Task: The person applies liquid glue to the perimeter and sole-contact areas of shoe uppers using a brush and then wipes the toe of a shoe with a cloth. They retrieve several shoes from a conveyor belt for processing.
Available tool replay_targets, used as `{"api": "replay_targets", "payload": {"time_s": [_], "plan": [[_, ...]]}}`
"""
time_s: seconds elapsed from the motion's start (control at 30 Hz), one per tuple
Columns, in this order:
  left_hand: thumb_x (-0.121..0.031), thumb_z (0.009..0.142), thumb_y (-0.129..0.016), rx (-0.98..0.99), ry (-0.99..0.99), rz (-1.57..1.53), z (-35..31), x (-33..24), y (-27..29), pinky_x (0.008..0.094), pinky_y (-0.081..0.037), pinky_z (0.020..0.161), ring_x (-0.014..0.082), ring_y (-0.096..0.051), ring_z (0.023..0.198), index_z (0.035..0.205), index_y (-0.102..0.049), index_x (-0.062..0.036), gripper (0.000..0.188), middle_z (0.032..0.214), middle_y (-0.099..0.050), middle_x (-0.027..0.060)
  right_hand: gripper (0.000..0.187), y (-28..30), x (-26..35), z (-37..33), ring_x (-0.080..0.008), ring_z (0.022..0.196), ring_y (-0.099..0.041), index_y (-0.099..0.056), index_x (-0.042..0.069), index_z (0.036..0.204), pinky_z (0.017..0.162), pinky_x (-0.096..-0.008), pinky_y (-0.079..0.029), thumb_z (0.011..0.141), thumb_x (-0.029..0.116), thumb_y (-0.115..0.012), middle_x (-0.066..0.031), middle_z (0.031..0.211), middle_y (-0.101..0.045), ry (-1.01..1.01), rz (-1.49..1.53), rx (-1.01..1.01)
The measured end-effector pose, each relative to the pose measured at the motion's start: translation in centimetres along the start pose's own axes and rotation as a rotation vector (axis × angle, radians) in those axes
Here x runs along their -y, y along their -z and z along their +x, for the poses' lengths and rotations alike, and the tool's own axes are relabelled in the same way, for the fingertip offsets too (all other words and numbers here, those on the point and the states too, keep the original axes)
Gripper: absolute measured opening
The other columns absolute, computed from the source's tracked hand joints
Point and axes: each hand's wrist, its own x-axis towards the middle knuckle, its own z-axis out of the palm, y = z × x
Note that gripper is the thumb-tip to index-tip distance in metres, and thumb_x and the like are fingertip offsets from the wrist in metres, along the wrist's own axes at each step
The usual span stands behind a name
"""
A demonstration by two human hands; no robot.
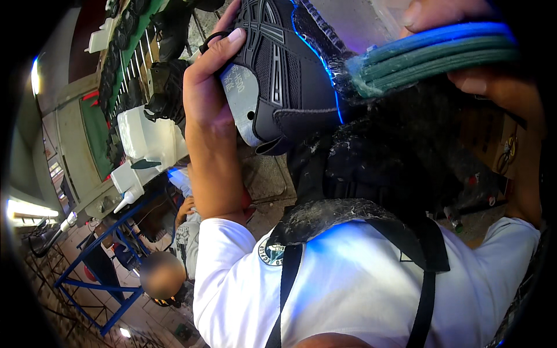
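Observation:
A dark grey and black shoe upper (304, 78) is tilted in my left hand (209, 75), whose fingers and thumb wrap round its side. From the shoe's opening protrudes a grey shoe last (245, 119) with a small round hole. A glowing blue line runs along the upper's lower edge. My right hand (447, 17) grips a layered green and blue brush handle (435, 55), thumb on one side and fingers on the other. Dark bristles (346, 72) at its end touch the shoe's underside next to that line. Part of the right hand runs out of the picture.
A white plastic container (145, 136) and a white nozzle bottle (127, 180) stand to the left. Beyond them is a green rack (125, 64) with dark shoes. Another person (188, 232) is at the lower left, near a blue metal frame (87, 281). A dark apron (342, 214) covers my front.

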Motion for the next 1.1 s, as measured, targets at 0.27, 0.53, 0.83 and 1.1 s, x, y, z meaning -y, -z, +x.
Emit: {"api": "replay_targets", "payload": {"time_s": [0.27,0.53,0.83,1.1], "plan": [[-0.009,0.099,-0.049,-0.026,0.074,-0.245,-0.8,0.8,0.1,0.0430,-0.050,0.107,0.0322,-0.065,0.119,0.144,-0.048,0.0057,0.047,0.135,-0.062,0.0220,0.036,0.3,-0.1,0.3,-0.0256,0.091,-0.074,-0.071,-0.009,0.113,0.083,-0.0315,-0.058,0.079,-0.001,-0.081,-0.0220,0.101,-0.076,0.050,-0.002,0.039],[-0.016,0.099,-0.054,-0.396,0.036,-0.135,-1.7,1.8,1.9,0.0397,-0.058,0.093,0.0272,-0.071,0.103,0.118,-0.068,0.0023,0.030,0.115,-0.073,0.0171,0.036,1.3,1.0,1.2,-0.0283,0.092,-0.073,-0.071,-0.008,0.113,0.084,-0.0331,-0.058,0.080,-0.001,-0.081,-0.0230,0.101,-0.075,0.060,-0.015,0.082],[-0.031,0.099,-0.059,-0.184,0.243,-0.441,-4.2,4.9,2.1,0.0472,-0.061,0.088,0.0360,-0.059,0.114,0.136,-0.050,0.0011,0.050,0.127,-0.059,0.0229,0.035,2.5,1.9,2.3,-0.0313,0.094,-0.073,-0.071,-0.007,0.114,0.084,-0.0348,-0.058,0.081,-0.001,-0.080,-0.0241,0.101,-0.075,0.091,-0.031,0.156],[-0.045,0.097,-0.059,-0.255,0.445,-0.827,-7.5,6.0,0.0,0.0436,-0.063,0.083,0.0365,-0.058,0.110,0.148,-0.041,-0.0026,0.069,0.134,-0.049,0.0245,0.034,3.7,2.7,2.8,-0.0340,0.095,-0.073,-0.072,-0.006,0.114,0.085,-0.0364,-0.058,0.081,-0.001,-0.080,-0.0250,0.101,-0.075,0.087,-0.062,0.181]]}}
